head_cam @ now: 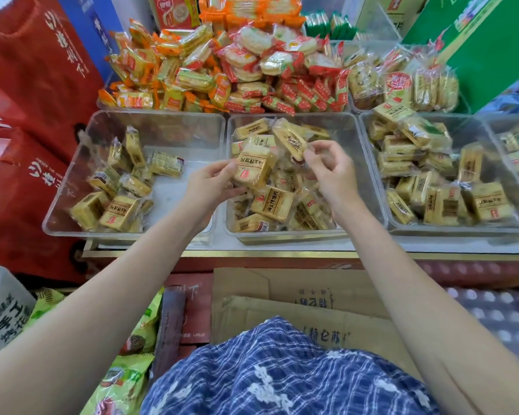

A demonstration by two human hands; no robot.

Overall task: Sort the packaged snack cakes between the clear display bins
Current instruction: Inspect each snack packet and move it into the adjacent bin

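Red gift bags (27, 121) at nine o'clock and a green carton (489, 52) at two o'clock flank our shelf of clear bins. Over the middle bin (354, 127) at the centre, our left hand (213, 184) grips a yellow snack cake (253, 169) while our right hand (330, 169) pinches a second cake's wrapper (291, 142) — both above the loose pile. The left bin (72, 163) at nine o'clock sits part filled; the right bin (474, 127) at three o'clock holds more.

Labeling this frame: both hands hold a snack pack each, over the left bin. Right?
Not quite. Head view shows the left hand and the right hand each holding a snack pack, left pack and right pack, but over the middle bin, not the left bin.
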